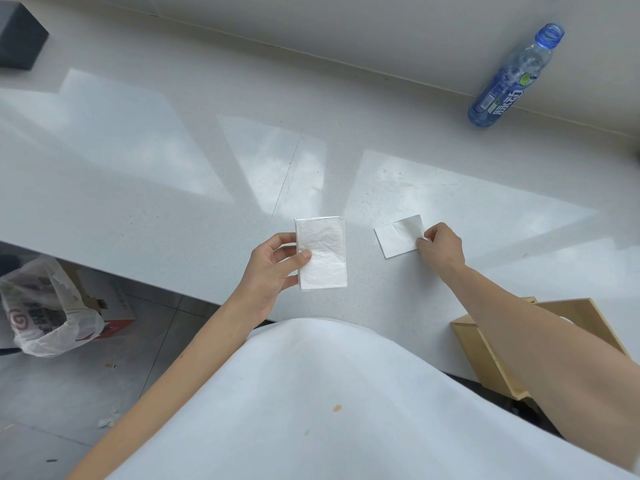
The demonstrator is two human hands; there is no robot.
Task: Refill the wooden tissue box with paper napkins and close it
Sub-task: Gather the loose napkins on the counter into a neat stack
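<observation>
My left hand [273, 271] holds a white stack of paper napkins [322, 252] just above the counter, thumb on top and fingers along its left edge. To the right, my right hand [441, 245] pinches the right edge of a single folded napkin [398, 237] that lies flat on the counter. The wooden tissue box [485, 348] stands open at the counter's near right edge, partly hidden under my right forearm; its inside is mostly out of sight.
A blue plastic bottle [509, 81] without a cap stands at the back right by the wall. A dark box [19, 36] sits at the far left corner. A white plastic bag [45, 313] over a cardboard box rests on the floor at left.
</observation>
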